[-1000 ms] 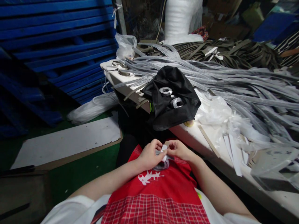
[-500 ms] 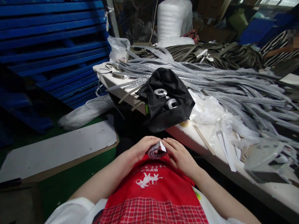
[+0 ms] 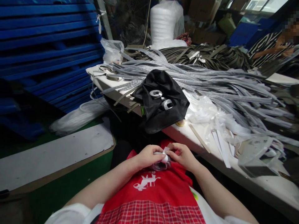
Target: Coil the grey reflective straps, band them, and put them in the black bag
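Over the red apron (image 3: 151, 193) in my lap is a small roll of grey translucent strip (image 3: 160, 166). My left hand (image 3: 148, 156) grips the roll from its left side, thumb on top. A white paper band (image 3: 165, 158) lies against the roll's right part. My right hand (image 3: 184, 156) pinches the band's end between thumb and fingers. Part of the roll is hidden behind the hands. Beyond them, at the table edge, a black cloth (image 3: 161, 123) carries two similar silvery coils, one a left coil (image 3: 155, 94) and one a right coil (image 3: 167, 104).
Long grey plastic-covered strips (image 3: 210, 81) spread across the white table (image 3: 173, 132). Crumpled clear plastic (image 3: 207, 112) and a plastic-wrapped piece (image 3: 259, 155) lie to the right. Blue pallets (image 3: 51, 40) are stacked at left. Another person's striped sleeve (image 3: 263, 46) shows at far right.
My hands have gone from cupping the roll on both sides to holding it at left and pinching the white band at right. The view has shifted slightly.
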### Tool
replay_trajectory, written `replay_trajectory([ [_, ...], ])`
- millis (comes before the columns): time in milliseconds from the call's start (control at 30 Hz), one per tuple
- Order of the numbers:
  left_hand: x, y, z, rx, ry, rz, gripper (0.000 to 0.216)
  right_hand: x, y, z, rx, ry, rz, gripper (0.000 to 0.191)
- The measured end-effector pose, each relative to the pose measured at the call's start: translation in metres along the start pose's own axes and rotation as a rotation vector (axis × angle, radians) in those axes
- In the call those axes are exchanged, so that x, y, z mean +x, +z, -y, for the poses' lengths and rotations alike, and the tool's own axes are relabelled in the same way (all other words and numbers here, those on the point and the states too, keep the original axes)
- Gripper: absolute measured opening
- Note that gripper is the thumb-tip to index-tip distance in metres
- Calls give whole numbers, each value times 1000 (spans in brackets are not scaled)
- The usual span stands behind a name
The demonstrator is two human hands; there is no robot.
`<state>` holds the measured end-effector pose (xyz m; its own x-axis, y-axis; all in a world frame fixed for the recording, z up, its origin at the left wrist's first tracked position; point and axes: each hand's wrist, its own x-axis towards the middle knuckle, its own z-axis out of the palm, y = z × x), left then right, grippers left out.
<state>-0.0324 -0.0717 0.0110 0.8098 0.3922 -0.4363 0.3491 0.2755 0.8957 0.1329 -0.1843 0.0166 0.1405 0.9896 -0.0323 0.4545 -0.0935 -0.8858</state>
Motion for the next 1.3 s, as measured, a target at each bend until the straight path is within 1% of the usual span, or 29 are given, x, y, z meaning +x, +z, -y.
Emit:
replay_trajectory([
  [67, -7, 2, -3, 106, 7, 3, 24, 4, -4, -4, 179, 59, 132, 20],
  [133, -13, 4, -7, 268, 29, 17, 25, 7, -7, -8, 331, 132, 255, 24],
  [200, -18, 6, -10, 430, 72, 35, 26, 9, -11, -8, 412, 200, 345, 27],
  [267, -22, 8, -13, 528, 119, 28, 25, 12, -15, -6, 429, 226, 424, 27],
  [333, -25, 11, -14, 570, 159, 8, 23, 15, -20, -3, 428, 226, 484, 27],
  [433, -27, 14, -14, 565, 199, -3, 20, 15, -24, 2, 429, 250, 514, 27],
  [500, -25, 15, -11, 535, 208, -1, 17, 12, -23, 4, 381, 262, 513, 26],
  [533, -23, 16, -9, 493, 201, -7, 16, 10, -21, 6, 317, 246, 481, 23],
  [567, -20, 16, -7, 403, 177, -19, 15, 6, -17, 8, 208, 207, 420, 20],
  [667, -5, 12, -3, 4, 71, -90, 16, -4, 0, 12, -322, -1, 131, 6],
  [700, 1, 10, -3, -108, 49, -118, 20, -6, 7, 13, -489, -80, 50, 14],
  [733, 7, 7, -4, -187, 38, -143, 25, -8, 13, 12, -614, -150, -7, 26],
  [767, 12, 4, -6, -234, 40, -164, 31, -9, 19, 10, -690, -206, -46, 38],
  [800, 17, 2, -8, -263, 47, -177, 37, -9, 24, 8, -725, -247, -77, 48],
  [867, 25, -2, -13, -322, 57, -189, 44, -7, 29, 4, -731, -278, -134, 60],
  [967, 31, 0, -21, -337, 72, -202, 44, -7, 24, 3, -652, -292, -183, 64],
  [1033, 30, 3, -25, -317, 60, -199, 44, -13, 10, 4, -568, -297, -212, 56],
  [1067, 28, 4, -27, -308, 45, -197, 45, -17, -1, 2, -532, -284, -255, 50],
  [1100, 27, 3, -28, -300, 8, -210, 47, -24, -15, -1, -510, -254, -329, 43],
  [1133, 26, 1, -28, -298, -29, -240, 48, -33, -31, -8, -510, -211, -435, 36],
  [1200, 27, -6, -26, -302, -98, -269, 47, -58, -73, -28, -579, -93, -717, 28],
  [1267, 32, -16, -21, -307, -160, -282, 43, -95, -119, -53, -690, 78, -992, 24],
  [1300, 35, -20, -17, -312, -187, -292, 41, -116, -140, -65, -720, 193, -1103, 25],
])
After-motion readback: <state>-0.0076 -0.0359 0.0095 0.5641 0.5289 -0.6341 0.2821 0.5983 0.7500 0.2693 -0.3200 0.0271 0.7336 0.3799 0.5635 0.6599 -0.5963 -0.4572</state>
